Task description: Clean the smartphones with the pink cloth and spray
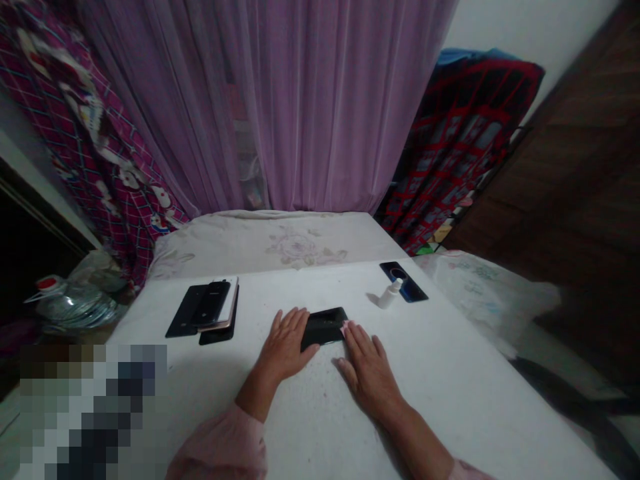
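Note:
A glossy black phone [325, 327] lies flat and sideways on the white table, between my two hands. My left hand [287, 345] steadies its left end, thumb at the near edge and fingers over the far side. At the right end, the fingers of my right hand [367, 363] press a small pink cloth [345, 327] against the phone; most of the cloth is hidden under them. The right thumb rests apart, lower down. Beyond my right hand stands a small white spray bottle [391, 294], upright. Behind it lies a dark blue phone-sized panel [415, 291] with a round ring.
A pile of several phones and dark panels [185, 312] sits at the table's left. The table [310, 427] has a floral cloth [295, 243] at its far end. Purple curtains [320, 107] hang behind. A large clear bottle [75, 303] stands beyond the left edge.

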Demonstrator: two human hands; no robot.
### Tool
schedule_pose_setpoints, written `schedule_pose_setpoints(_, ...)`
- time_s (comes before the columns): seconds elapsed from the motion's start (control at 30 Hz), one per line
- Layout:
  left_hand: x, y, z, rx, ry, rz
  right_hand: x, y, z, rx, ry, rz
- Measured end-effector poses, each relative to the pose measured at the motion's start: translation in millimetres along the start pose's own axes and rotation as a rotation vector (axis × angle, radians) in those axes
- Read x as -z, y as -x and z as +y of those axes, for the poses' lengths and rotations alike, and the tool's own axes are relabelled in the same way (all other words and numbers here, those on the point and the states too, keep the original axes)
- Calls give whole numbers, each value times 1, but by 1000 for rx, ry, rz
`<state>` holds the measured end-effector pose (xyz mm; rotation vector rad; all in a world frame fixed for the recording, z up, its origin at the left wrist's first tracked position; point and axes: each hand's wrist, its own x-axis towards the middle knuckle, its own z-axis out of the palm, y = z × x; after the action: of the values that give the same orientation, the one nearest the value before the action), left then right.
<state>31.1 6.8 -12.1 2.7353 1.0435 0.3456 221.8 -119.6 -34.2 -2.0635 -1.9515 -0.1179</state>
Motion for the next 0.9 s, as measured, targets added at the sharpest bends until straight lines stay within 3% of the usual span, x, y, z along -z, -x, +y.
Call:
schedule_pose_setpoints(0.13,-2,0,-2,-6,3,-1,1,-3,0,-2,-4,-8)
schedule_pose_setpoints(0.5,-4,0,-3,-26,-19,14,-1,-62,-7,-75,-21,-56)
schedule_pose_setpoints(0.9,-4,1,-3,-22,8,21,2,-2,-1,-21,-1,-38)
